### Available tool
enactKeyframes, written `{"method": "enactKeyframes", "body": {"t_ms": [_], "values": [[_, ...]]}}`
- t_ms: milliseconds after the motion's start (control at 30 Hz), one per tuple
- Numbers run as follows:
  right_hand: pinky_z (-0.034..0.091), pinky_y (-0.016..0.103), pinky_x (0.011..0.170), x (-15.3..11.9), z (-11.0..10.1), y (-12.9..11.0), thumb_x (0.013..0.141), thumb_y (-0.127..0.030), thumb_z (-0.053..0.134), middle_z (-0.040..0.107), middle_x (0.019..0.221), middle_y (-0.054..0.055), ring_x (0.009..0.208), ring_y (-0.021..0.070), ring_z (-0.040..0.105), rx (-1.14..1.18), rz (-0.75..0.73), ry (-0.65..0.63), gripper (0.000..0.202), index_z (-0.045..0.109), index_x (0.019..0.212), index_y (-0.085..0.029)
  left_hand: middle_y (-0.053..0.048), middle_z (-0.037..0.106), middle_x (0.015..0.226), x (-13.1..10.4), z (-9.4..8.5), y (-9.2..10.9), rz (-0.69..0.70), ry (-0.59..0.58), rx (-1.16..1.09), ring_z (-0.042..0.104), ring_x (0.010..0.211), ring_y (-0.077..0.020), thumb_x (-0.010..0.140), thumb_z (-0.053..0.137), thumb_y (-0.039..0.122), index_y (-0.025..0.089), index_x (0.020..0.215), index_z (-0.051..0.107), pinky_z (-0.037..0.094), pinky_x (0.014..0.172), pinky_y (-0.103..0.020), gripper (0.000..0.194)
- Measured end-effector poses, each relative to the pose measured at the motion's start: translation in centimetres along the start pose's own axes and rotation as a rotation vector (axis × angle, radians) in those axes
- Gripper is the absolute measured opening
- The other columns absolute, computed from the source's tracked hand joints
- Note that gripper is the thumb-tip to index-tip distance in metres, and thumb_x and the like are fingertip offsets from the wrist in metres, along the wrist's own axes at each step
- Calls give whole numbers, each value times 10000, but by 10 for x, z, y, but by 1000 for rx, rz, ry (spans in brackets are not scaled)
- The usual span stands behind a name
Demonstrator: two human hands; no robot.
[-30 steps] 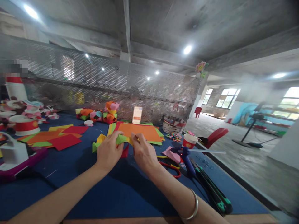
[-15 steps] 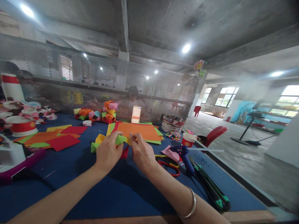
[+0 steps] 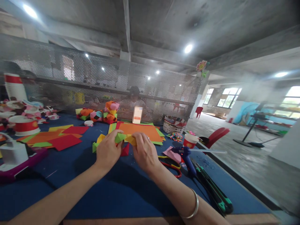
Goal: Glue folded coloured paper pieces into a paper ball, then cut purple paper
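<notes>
My left hand [image 3: 109,153] is closed around a folded paper strip [image 3: 120,137], green in the middle with yellow at its right. More yellow and green folded paper [image 3: 100,138] sticks out on the left hand's far side. My right hand [image 3: 146,153] pinches the strip's yellow right end, its fingers bent over it. Under the hands a red folded paper piece [image 3: 125,150] shows partly; whether it joins the strip I cannot tell. Just beyond the hands lies a stack of coloured paper [image 3: 140,131], orange on top.
To the right are scissors [image 3: 172,164], a blue glue gun [image 3: 187,157], a green-black cutter [image 3: 214,189], a paper cup [image 3: 190,141] and a woven basket [image 3: 174,125]. Paper balls [image 3: 110,112] stand at the back. Leftward are loose paper sheets [image 3: 65,142] and a purple power strip [image 3: 32,159].
My right hand's fingers have shifted and curled further over the strip, and more of its yellow part shows between the hands. The left hand keeps its hold.
</notes>
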State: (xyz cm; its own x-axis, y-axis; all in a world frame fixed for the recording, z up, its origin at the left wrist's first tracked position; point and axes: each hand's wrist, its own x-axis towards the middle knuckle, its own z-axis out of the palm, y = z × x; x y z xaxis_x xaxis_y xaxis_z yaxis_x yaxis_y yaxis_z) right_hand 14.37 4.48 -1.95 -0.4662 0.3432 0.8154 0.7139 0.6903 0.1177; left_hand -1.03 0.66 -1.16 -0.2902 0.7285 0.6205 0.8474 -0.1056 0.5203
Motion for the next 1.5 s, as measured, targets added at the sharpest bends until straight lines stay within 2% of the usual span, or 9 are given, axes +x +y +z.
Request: {"method": "enactKeyframes", "body": {"t_ms": [100, 200, 333, 467, 733, 900, 1100, 1500], "values": [[567, 345, 863, -1, -4, 6, 953, -103, 613, 720, 1081, 97, 958, 220, 634, 21, -120, 142, 219, 651, 1155, -179, -79, 801, 1125, 0, -1, 0, 17, 12, -22, 745, 1088, -310, 894, 600, 199, 238, 1156, 688, 557, 870, -368, 279], [554, 356, 853, -1, -9, 9, 961, -131, 611, 714, 1059, 82, 953, 223, 622, 19, -163, 202, 218, 678, 1154, -206, -70, 806, 1098, -2, -1, 0, 38, 26, -65, 755, 1050, -301, 900, 569, 210, 243, 1123, 692, 561, 854, -365, 257], [575, 314, 844, -2, -13, 12, 982, -80, 512, 693, 1077, 91, 959, 196, 652, 55, -165, 121, 311, 697, 1193, -215, -74, 807, 1065, -3, 2, -1, 69, 30, -137, 757, 1022, -307, 872, 577, 226, 235, 1088, 690, 564, 864, -383, 244], [592, 306, 874, -3, -11, 16, 970, -61, 512, 691, 1105, 104, 1017, 198, 677, 84, -138, 39, 348, 710, 1214, -210, -73, 804, 1078, -2, 5, -4, 99, 37, -184, 756, 1006, -301, 858, 548, 224, 238, 1072, 674, 564, 866, -396, 250], [586, 293, 843, -4, -5, 19, 983, -72, 516, 705, 1081, 128, 972, 200, 694, 97, -175, 71, 315, 712, 1216, -153, -65, 804, 1059, -2, 8, -6, 45, 1, -220, 750, 983, -306, 855, 515, 263, 242, 1074, 678, 558, 851, -415, 274], [571, 264, 785, -3, -4, 18, 1017, -139, 501, 721, 990, 98, 867, 179, 690, 113, -169, 144, 275, 742, 1145, -173, -70, 805, 1036, -2, 8, -7, 54, 17, -230, 748, 961, -305, 842, 512, 271, 236, 1056, 680, 554, 853, -417, 274], [594, 306, 812, -2, -5, 18, 942, -68, 529, 722, 1024, 97, 898, 191, 687, 92, -134, 39, 342, 742, 1174, -202, -56, 810, 1044, -2, 8, -7, 71, 44, -191, 748, 957, -293, 850, 528, 270, 251, 1057, 682, 557, 840, -393, 259], [597, 315, 807, -3, -6, 21, 986, -120, 535, 718, 1022, 105, 910, 193, 686, 128, -175, 59, 296, 745, 1181, -192, -59, 807, 1067, -3, 8, -8, 113, 92, -145, 753, 960, -279, 861, 530, 273, 253, 1058, 682, 564, 831, -365, 249]]}}
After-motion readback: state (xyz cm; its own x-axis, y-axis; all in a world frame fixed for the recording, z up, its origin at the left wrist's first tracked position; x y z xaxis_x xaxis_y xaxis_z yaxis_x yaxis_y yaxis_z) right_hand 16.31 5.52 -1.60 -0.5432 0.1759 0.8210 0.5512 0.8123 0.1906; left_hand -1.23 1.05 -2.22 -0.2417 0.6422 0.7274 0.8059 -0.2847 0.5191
